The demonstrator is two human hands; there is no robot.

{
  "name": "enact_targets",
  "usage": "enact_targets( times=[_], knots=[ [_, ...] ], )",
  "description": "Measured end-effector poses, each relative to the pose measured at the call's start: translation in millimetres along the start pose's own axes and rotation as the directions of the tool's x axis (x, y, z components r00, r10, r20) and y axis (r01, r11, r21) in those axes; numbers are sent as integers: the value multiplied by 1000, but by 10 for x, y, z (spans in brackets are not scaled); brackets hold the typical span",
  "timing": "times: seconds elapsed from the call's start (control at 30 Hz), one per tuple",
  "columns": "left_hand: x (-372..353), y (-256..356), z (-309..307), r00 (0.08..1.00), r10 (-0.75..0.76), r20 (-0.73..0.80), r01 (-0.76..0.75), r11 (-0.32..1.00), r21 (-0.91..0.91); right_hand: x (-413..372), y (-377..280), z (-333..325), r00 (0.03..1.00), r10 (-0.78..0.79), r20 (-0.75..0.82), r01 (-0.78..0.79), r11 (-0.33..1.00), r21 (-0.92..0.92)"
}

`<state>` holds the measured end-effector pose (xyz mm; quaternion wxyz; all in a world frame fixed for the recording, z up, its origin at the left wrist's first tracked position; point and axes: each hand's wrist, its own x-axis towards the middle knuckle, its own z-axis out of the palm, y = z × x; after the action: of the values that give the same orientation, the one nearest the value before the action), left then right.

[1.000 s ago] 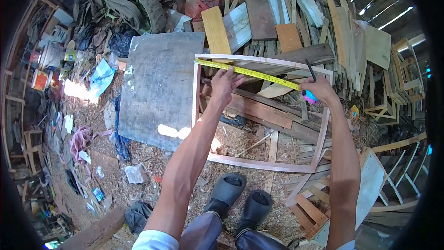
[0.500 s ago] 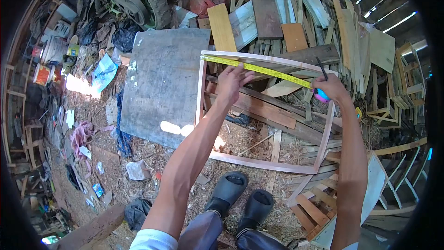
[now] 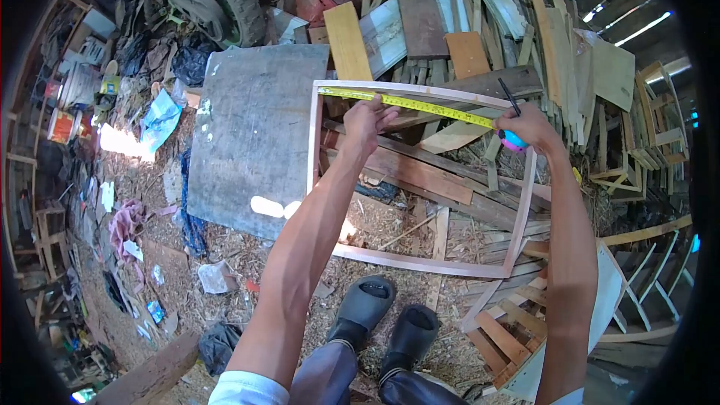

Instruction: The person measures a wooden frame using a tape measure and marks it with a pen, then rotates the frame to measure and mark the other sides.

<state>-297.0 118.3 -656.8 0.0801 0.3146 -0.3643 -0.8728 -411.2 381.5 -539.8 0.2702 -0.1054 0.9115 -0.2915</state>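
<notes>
A rectangular frame of pale wood strips (image 3: 420,261) lies over boards on the ground ahead of my feet. A yellow tape measure blade (image 3: 435,109) is stretched along the inner side of its far rail, starting at the far left corner. My left hand (image 3: 364,126) pinches the blade near its left part, with the other fingers loosely extended. At the blade's right end, my right hand (image 3: 534,129) grips the blue and pink tape measure case (image 3: 512,139). A dark pencil (image 3: 508,96) also sticks up from between the right hand's fingers.
A grey sheet panel (image 3: 255,120) lies left of the frame. Planks and offcuts (image 3: 426,15) are heaped beyond it, near a motorcycle wheel (image 3: 234,4). A slatted wooden piece (image 3: 506,337) stands at lower right. Wood shavings and litter cover the ground around my slippers (image 3: 367,304).
The view has shifted slightly, so the scene sits a little further left and up. My right hand and the tape measure case have moved slightly closer to the far rail. Both hands keep their hold.
</notes>
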Motion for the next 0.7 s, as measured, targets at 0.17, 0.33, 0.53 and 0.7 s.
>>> enact_targets(
  times=[0.17,0.33,0.53,0.7],
  knots=[
    [172,-86,-2,999,28,-32,-29,999,-40,170,350,-239,999,-38,16,38,999,1],
    [153,-23,27,999,-9,-48,8,1000,-27,124,583,-668,1000,-2,-20,3,1000,20],
    [253,-67,-1,997,-9,-70,8,1000,-8,191,910,-873,977,-44,-210,33,998,-57],
    [298,-92,-14,996,-9,-84,10,1000,13,359,1076,-744,966,-100,-238,44,972,-232]
  ],
)
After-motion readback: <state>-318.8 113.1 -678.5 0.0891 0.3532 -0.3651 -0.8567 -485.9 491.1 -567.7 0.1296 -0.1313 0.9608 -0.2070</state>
